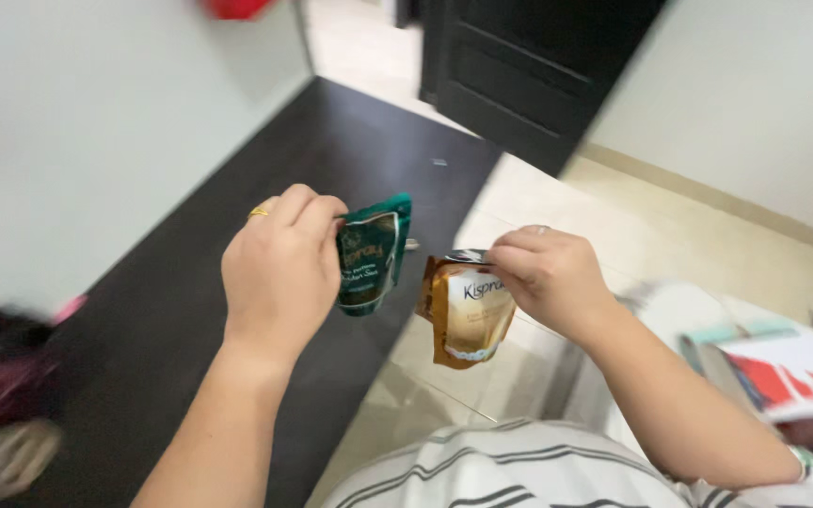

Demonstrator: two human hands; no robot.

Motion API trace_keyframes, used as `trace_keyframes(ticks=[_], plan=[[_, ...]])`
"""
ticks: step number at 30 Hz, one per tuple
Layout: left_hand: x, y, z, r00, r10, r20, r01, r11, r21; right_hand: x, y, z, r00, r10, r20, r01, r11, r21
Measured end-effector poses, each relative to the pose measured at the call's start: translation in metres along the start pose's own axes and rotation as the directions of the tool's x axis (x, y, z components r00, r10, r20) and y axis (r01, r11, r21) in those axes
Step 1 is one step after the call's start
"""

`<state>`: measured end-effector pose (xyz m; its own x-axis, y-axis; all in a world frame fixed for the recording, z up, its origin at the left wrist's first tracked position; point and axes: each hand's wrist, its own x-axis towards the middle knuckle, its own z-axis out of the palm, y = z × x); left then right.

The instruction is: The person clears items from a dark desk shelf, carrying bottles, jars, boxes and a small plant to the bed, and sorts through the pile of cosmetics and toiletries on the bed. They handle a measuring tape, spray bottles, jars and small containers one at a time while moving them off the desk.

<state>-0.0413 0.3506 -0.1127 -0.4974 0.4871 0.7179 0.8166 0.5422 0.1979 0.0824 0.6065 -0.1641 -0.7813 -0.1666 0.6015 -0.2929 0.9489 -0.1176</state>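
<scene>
Head view, looking down past a striped shirt (510, 466) at two bare hands raised side by side over the floor. The left hand (279, 273) has its grip pressed together on the upper edge of a green sachet (372, 254), a small flat pouch with a paler panel on its face and light lettering; the pouch hangs down from the fingers, slightly curled, with its lower corner free. A gold ring (258, 213) sits on one finger of that hand. The right hand (548, 273) is pinching the top edge of a gold-brown sachet (468, 315), the same kind of pouch, with a white band across its upper face and a whitish patch near its bottom edge; it hangs tilted, its lower end swung toward the person's body. The two sachets are near each other but apart, the green one a little higher.

Below them a dark floor strip (237, 282) meets pale tiles (557, 202) along a slanting line. A dark door (529, 66) stands at the top. At the right edge lies a blurred white pack with red and blue printing (788, 372). At the left edge are blurred dark and pink things (7, 376), too smeared to tell what they are.
</scene>
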Motion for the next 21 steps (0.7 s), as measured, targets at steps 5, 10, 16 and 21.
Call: trace_keyframes(ticks=[5,10,16,21], plan=[[0.049,0.073,0.125,0.996,0.076,0.049,-0.065,0.979,-0.195,-0.068,0.097,-0.049,0.989,0.148,0.009,-0.146,0.98,-0.138],[0.105,0.132,0.232,0.974,0.192,0.123,-0.131,0.912,-0.388,-0.116,0.162,-0.08,0.945,0.322,-0.055,-0.325,0.914,-0.242],[0.165,0.189,0.354,0.913,0.378,0.156,-0.23,0.79,-0.568,-0.163,0.238,-0.091,0.863,0.493,-0.108,-0.499,0.806,-0.319],[0.227,0.231,0.452,0.83,0.541,0.136,-0.308,0.649,-0.695,-0.188,0.312,-0.093,0.768,0.614,-0.184,-0.636,0.694,-0.339]])
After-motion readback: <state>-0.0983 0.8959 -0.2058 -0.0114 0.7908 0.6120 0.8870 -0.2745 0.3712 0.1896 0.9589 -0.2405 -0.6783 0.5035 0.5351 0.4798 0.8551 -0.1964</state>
